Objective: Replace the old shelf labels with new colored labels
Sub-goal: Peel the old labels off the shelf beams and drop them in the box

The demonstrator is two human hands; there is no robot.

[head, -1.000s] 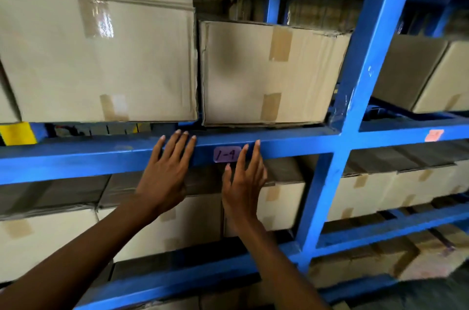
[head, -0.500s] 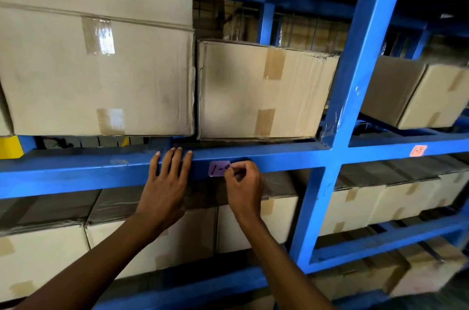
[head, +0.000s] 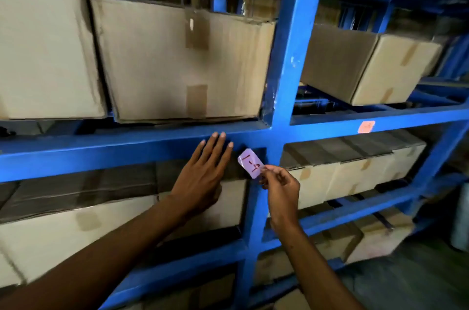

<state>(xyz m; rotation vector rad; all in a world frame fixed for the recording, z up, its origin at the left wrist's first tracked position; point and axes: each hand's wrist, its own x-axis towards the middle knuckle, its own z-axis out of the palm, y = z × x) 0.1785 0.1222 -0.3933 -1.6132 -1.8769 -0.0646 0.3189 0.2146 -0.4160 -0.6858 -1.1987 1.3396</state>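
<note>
A pink label marked "1-4" is pinched by its lower corner between the thumb and fingers of my right hand. It is off the blue shelf beam and tilted, just below the beam's front face. My left hand lies flat with fingers together, its fingertips touching the beam just left of the label. An orange label is stuck on the beam of the bay to the right.
A blue upright post stands just right of my hands. Taped cardboard boxes fill the shelf above and the shelves below. Another box sits angled in the right bay. Floor shows at the lower right.
My right hand gripped the pink label on the beam and peeled it off, pulling it down and right. The left hand stayed on the beam. The view shifted right.
</note>
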